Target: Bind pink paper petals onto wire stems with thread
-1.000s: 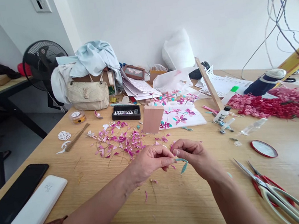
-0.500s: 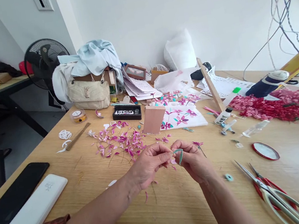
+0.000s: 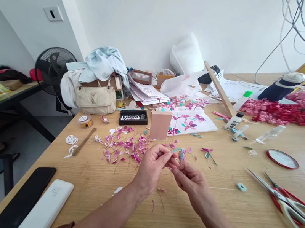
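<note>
A small teal fabric leaf [image 3: 181, 154] stands out from the pinched fingertips of my left hand [image 3: 157, 164]. Just below, my right hand [image 3: 188, 177] has thumb and fingers pressed together against the left fingertips; what they pinch is hidden. A pale thread [image 3: 223, 188] runs from a small teal spool [image 3: 241, 187] toward my right hand and disappears behind it. Pink petals on thin stems [image 3: 128, 144] lie scattered beyond my left hand. Past my right hand lies a single magenta flower [image 3: 207, 150] on a dark stem.
A wooden block [image 3: 160, 125] stands before a white sheet with finished pink flowers [image 3: 189, 124]. Scissors [image 3: 284, 197] and a red-rimmed round lid [image 3: 282, 159] lie at right, near a glue bottle [image 3: 234, 120]. A power bank [image 3: 38, 216] and a black phone [image 3: 21, 200] lie left.
My right hand has moved down and left, below the left fingertips. The leaf now points up from the left pinch. The spool's thread has come into sight, and the view has shifted slightly.
</note>
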`<state>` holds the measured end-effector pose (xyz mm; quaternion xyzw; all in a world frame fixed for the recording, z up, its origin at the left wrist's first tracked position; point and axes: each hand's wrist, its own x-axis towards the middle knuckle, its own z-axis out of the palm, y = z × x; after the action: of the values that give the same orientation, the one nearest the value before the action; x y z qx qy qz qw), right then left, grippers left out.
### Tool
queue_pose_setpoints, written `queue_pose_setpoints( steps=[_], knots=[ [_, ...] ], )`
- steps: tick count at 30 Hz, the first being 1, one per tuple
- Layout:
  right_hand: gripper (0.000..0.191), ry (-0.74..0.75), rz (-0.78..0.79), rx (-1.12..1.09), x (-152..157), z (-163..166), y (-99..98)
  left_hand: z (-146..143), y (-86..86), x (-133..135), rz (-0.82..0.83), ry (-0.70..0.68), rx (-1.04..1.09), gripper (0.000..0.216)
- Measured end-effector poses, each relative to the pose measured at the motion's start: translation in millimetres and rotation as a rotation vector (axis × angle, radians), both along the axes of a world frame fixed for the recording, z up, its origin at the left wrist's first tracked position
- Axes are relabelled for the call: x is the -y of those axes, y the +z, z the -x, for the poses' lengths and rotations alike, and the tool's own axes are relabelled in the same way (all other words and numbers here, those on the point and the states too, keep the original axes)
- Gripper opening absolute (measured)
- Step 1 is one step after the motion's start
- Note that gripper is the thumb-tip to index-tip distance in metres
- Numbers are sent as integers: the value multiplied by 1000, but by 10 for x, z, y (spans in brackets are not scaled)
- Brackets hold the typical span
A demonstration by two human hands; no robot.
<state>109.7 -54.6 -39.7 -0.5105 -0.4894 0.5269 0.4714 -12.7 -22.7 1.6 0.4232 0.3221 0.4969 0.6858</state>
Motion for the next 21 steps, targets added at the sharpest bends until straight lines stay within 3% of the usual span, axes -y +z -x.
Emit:
queue_pose_setpoints(
  steps=[3,7,9,12,16,18,21],
  knots=[
    [31,-36,-12,155,9,-215,35,35,-4,-37,-86,51,-129,16],
    [30,-331,-175,481,12,-535,297,60,-46,-76,-254,89,-304,14],
    [29,-391,-212,558,12,-554,438,41,-70,-73,-315,84,-352,14],
    [28,-240,-185,443,-19,-388,522,0,-101,-54,-393,89,-407,14],
    [25,-94,-118,204,-103,-200,443,-9,-127,-50,-428,119,-462,13],
    [23,-92,-129,225,-140,-234,425,-2,-126,-56,-370,107,-458,13],
    [16,-99,-220,474,-182,-370,476,-10,-90,-59,-192,37,-366,12]
  ],
)
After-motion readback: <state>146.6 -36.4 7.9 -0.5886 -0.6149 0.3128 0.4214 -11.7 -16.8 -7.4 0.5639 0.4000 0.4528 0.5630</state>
